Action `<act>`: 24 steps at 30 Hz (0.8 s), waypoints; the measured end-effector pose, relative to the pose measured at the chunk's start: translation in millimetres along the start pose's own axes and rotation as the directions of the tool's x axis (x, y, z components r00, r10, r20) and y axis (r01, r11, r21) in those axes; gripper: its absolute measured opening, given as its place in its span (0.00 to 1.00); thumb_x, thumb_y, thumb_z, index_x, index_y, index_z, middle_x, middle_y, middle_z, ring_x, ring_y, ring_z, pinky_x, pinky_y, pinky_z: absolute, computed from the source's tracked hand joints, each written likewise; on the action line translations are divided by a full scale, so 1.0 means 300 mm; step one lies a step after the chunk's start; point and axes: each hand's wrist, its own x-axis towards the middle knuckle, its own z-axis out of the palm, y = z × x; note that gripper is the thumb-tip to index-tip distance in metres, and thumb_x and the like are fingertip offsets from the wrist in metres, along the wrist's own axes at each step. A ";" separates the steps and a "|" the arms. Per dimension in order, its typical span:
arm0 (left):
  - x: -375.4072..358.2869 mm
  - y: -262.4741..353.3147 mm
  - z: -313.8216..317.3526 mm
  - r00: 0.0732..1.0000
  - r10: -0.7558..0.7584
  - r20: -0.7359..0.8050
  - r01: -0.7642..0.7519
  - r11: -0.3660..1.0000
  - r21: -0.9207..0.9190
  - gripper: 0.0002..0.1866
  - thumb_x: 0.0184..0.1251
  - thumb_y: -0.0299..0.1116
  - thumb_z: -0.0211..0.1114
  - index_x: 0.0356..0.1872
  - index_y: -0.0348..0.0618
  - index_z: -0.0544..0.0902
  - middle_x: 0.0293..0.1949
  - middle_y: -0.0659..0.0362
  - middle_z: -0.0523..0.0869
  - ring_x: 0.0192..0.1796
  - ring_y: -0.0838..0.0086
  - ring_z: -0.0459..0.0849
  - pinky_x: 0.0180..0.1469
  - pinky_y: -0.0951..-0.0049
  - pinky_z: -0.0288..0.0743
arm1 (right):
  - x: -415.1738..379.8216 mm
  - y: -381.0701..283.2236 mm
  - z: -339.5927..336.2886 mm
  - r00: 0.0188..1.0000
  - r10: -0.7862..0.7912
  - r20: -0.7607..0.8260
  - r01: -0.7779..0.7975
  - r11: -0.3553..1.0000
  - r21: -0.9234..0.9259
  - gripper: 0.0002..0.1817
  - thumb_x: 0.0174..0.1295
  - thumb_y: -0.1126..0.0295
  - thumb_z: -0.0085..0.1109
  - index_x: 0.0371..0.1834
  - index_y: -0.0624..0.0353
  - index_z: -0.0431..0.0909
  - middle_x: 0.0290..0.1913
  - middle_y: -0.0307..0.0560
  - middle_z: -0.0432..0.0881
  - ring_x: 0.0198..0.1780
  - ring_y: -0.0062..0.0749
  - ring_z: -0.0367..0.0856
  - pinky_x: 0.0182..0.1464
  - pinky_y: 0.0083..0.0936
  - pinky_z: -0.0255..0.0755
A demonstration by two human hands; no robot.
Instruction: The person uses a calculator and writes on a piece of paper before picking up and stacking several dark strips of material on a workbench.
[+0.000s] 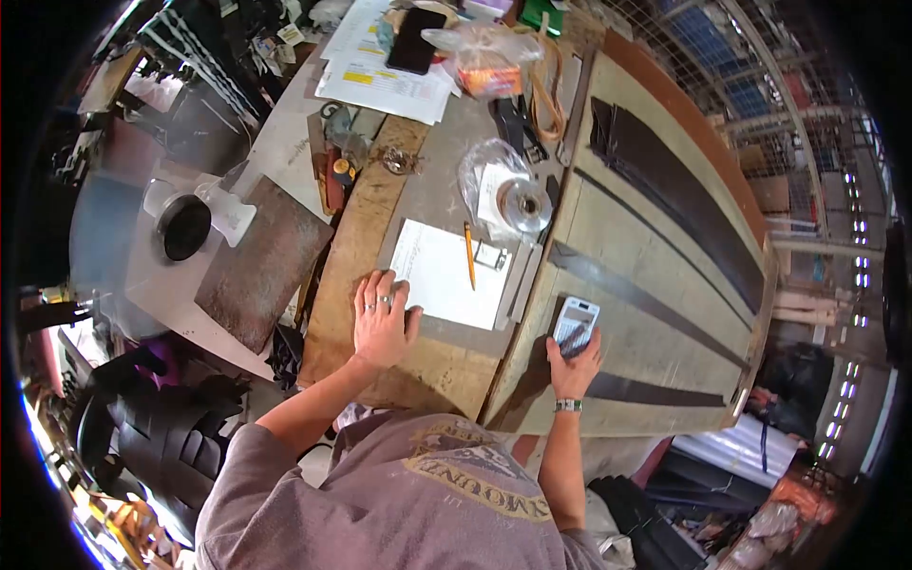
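Note:
My left hand (384, 323) lies flat with its fingers stretched out, at the lower left corner of a white sheet of paper (442, 290) that carries some writing. On the sheet rests a yellow pencil (469, 256), beside a small printed drawing or label. My right hand (575, 369) is closed around a light-coloured calculator (576, 323) over the pale board to the right. Its thumb is at the keys; part of the calculator's lower end is hidden by the fingers.
Dark strips (655, 299) lie across the pale board (617, 347). A clear roll of tape (524, 204) in plastic stands above the sheet. Farther back are a black phone (416, 41) and printed papers (370, 71). To the left are a rusty plate (264, 261) and a black round object (184, 228).

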 end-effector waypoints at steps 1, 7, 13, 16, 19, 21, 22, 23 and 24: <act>0.001 0.003 -0.003 1.000 -0.021 0.015 0.021 1.000 -0.005 0.26 0.70 0.43 0.69 0.62 0.37 0.79 0.69 0.44 0.72 0.75 0.44 0.67 0.79 0.40 0.57 | 0.005 0.007 0.002 1.000 -0.017 -0.022 0.018 0.999 0.041 0.59 0.51 0.46 0.81 0.80 0.69 0.61 0.69 0.71 0.76 0.70 0.68 0.72 0.73 0.56 0.64; 0.006 0.002 -0.004 0.997 -0.064 0.050 0.065 0.997 -0.029 0.26 0.70 0.44 0.69 0.62 0.38 0.80 0.70 0.45 0.72 0.76 0.46 0.66 0.79 0.41 0.57 | 0.201 -0.450 -0.057 0.938 -0.345 -0.026 0.339 0.902 0.267 0.56 0.51 0.54 0.84 0.78 0.71 0.63 0.60 0.67 0.81 0.60 0.58 0.80 0.65 0.49 0.73; 0.011 0.002 -0.017 0.996 -0.071 0.050 0.072 0.997 -0.033 0.27 0.67 0.42 0.72 0.62 0.39 0.82 0.69 0.45 0.75 0.76 0.47 0.68 0.79 0.42 0.58 | 0.533 -0.885 0.206 0.886 -0.463 0.036 0.463 0.886 0.021 0.56 0.53 0.42 0.74 0.78 0.66 0.61 0.58 0.69 0.81 0.60 0.65 0.77 0.65 0.56 0.69; 0.005 -0.008 -0.001 0.999 -0.050 -0.001 0.050 0.998 -0.031 0.26 0.66 0.41 0.73 0.62 0.40 0.82 0.69 0.45 0.75 0.75 0.47 0.69 0.80 0.42 0.58 | 0.631 -1.040 0.310 0.931 -0.359 0.067 0.364 0.926 -0.098 0.57 0.51 0.40 0.74 0.78 0.64 0.61 0.55 0.71 0.81 0.59 0.66 0.77 0.64 0.55 0.69; 0.011 0.004 -0.022 0.995 -0.092 0.033 0.094 0.993 -0.069 0.26 0.66 0.41 0.73 0.62 0.40 0.82 0.68 0.46 0.75 0.75 0.47 0.69 0.79 0.42 0.59 | 0.681 -1.130 0.386 0.953 -0.287 0.098 0.300 0.937 -0.176 0.57 0.50 0.39 0.74 0.77 0.62 0.60 0.53 0.70 0.82 0.59 0.64 0.78 0.64 0.53 0.70; 0.013 -0.001 -0.019 0.994 -0.096 0.049 0.100 0.991 -0.089 0.27 0.66 0.42 0.74 0.62 0.41 0.82 0.68 0.46 0.75 0.76 0.47 0.69 0.79 0.42 0.59 | 0.693 -1.163 0.430 0.963 -0.248 0.102 0.262 0.951 -0.162 0.57 0.51 0.38 0.74 0.77 0.62 0.60 0.52 0.69 0.82 0.59 0.63 0.78 0.64 0.52 0.70; 0.015 -0.005 -0.019 0.994 -0.097 0.045 0.101 0.991 -0.087 0.27 0.66 0.42 0.74 0.62 0.41 0.82 0.68 0.45 0.75 0.76 0.47 0.69 0.79 0.42 0.59 | 0.690 -1.170 0.445 0.969 -0.217 0.114 0.234 0.959 -0.159 0.57 0.51 0.38 0.74 0.78 0.62 0.61 0.52 0.68 0.82 0.59 0.62 0.78 0.65 0.52 0.70; 0.018 -0.010 -0.011 0.993 -0.101 0.053 0.105 0.991 -0.087 0.27 0.66 0.42 0.74 0.62 0.41 0.82 0.68 0.45 0.75 0.76 0.47 0.69 0.79 0.42 0.59 | 0.703 -1.176 0.464 0.969 -0.146 0.202 0.178 0.972 -0.154 0.61 0.52 0.31 0.72 0.82 0.58 0.58 0.64 0.70 0.76 0.68 0.64 0.73 0.73 0.54 0.63; 0.008 -0.004 -0.013 0.991 -0.111 0.078 0.117 0.989 -0.090 0.27 0.65 0.42 0.74 0.62 0.40 0.82 0.69 0.45 0.75 0.76 0.47 0.68 0.78 0.42 0.59 | 0.708 -1.177 0.498 0.973 -0.148 0.176 0.174 0.975 -0.138 0.62 0.52 0.30 0.71 0.82 0.58 0.57 0.64 0.71 0.76 0.69 0.64 0.73 0.73 0.54 0.63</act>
